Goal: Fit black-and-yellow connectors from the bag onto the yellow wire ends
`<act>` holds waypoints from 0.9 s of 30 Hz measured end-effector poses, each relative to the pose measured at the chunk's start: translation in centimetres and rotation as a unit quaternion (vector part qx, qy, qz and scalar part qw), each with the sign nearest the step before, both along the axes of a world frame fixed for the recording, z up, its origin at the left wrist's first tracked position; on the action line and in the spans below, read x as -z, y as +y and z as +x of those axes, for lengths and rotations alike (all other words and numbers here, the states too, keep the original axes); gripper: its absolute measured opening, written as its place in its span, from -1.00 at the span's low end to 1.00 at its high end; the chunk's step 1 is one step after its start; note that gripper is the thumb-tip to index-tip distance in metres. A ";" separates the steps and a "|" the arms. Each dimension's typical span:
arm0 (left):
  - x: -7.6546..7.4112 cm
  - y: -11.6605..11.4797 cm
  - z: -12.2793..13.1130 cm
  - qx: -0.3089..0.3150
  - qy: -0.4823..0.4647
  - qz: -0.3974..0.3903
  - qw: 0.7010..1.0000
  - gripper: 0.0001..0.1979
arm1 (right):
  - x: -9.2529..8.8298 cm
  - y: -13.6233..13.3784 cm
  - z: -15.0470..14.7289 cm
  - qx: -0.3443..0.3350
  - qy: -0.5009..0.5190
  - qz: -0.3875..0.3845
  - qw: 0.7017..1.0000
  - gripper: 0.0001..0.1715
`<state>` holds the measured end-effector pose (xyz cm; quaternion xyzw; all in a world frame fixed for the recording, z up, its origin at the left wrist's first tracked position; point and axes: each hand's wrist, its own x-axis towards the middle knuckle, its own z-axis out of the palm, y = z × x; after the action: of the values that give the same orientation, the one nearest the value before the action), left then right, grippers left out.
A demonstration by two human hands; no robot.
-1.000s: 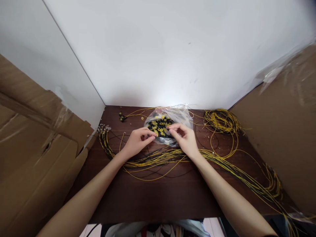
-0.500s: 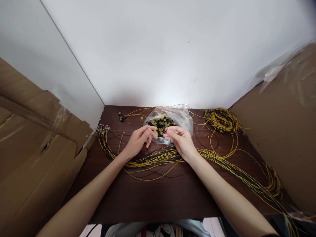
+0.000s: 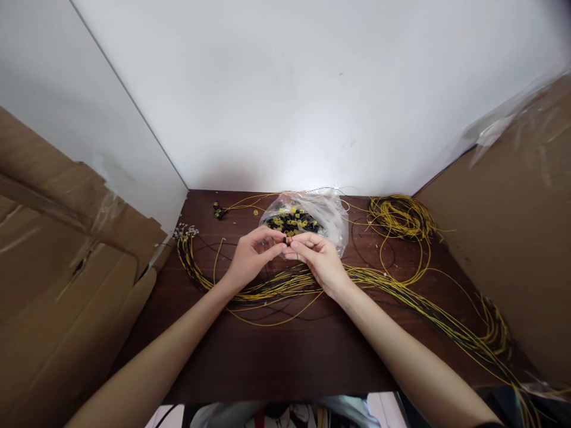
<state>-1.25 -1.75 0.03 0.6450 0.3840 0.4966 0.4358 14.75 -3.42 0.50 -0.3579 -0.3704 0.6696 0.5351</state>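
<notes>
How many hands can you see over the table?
2: the left hand and the right hand, fingertips together at a small black piece, by the near edge of the clear bag.

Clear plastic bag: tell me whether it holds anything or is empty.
Not empty: the clear plastic bag holds a heap of small black and yellow plastic parts.
</notes>
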 end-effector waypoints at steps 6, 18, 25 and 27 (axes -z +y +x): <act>-0.5 -0.2 0.1 0.001 -0.001 -0.008 1.000 -0.90 | 0.0 0.0 -0.1 0.000 -0.017 0.005 1.000 -0.75; -0.8 -0.5 0.4 -0.017 -0.043 -0.092 0.995 -0.82 | -0.4 0.4 1.0 0.061 -0.226 0.109 0.966 -0.78; -0.8 -0.7 0.5 -0.012 -0.050 -0.093 0.994 -0.81 | 0.2 0.4 1.3 0.065 -0.323 0.182 0.926 -0.80; -0.7 -0.7 0.5 -0.013 -0.047 -0.090 0.995 -0.82 | 0.2 0.4 1.3 0.066 -0.334 0.187 0.922 -0.80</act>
<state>-0.76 -2.41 0.76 0.5743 0.4140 0.4956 0.5032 16.02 -3.04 0.33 -0.4776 -0.6215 0.3932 0.4807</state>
